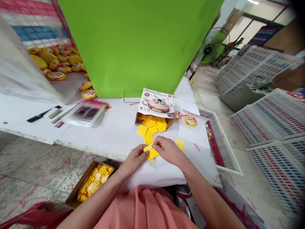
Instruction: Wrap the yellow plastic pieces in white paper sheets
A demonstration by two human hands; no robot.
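Note:
A small flat yellow card [152,154] is between my hands, close to the table's front edge. My left hand [133,160] is closed on its left side, thumb on top. Pinched at the card's upper right edge are the fingers of my right hand [168,150]; a narrow white strip shows beside them. Just beyond lies a loose pile of yellow cards [152,125], spilling from the open end of a printed cardboard box [157,102]. Another yellow card [179,144] lies to the right of my right hand.
A green panel [143,47] stands behind the white table [95,140]. Yellow toys [57,60] fill the back left; another toy [191,120] lies right. Plastic bags [85,113] and a black marker [43,114] lie left. Below is a carton of yellow pieces [95,179]. White crates [274,117] stand right.

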